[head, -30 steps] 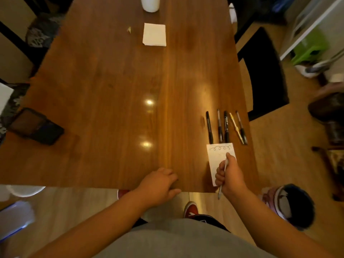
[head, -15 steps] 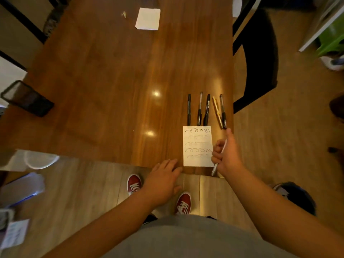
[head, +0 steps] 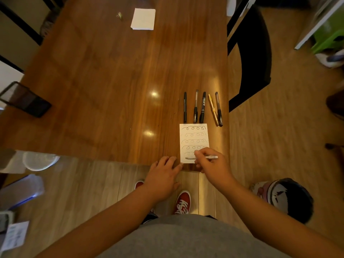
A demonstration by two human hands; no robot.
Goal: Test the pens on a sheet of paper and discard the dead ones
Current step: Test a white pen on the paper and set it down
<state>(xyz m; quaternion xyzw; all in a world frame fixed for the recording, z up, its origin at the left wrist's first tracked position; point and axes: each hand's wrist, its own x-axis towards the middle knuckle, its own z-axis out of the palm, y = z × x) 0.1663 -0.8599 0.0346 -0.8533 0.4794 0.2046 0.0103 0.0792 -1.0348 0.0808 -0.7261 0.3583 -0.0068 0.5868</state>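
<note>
A small white sheet of paper (head: 193, 138) with several rows of looped scribbles lies near the front right edge of the wooden table (head: 115, 86). My right hand (head: 212, 164) is shut on a white pen (head: 202, 157), held almost flat across the sheet's bottom edge with its tip pointing left. My left hand (head: 163, 177) rests open at the table's front edge, fingertips touching the sheet's lower left corner. Several pens (head: 202, 108) lie side by side just beyond the sheet: three dark ones, a yellow one and a dark one at the right.
A white notepad (head: 143, 19) lies far back on the table. A black mesh holder (head: 24, 99) lies tipped at the left edge. A black chair (head: 251, 54) stands to the right. A lined bin (head: 286, 198) sits on the floor at the lower right.
My right hand moved left and down from beside the sheet to its bottom edge, turning the pen nearly horizontal. The camera view shifted. My left hand stayed at the table edge.
</note>
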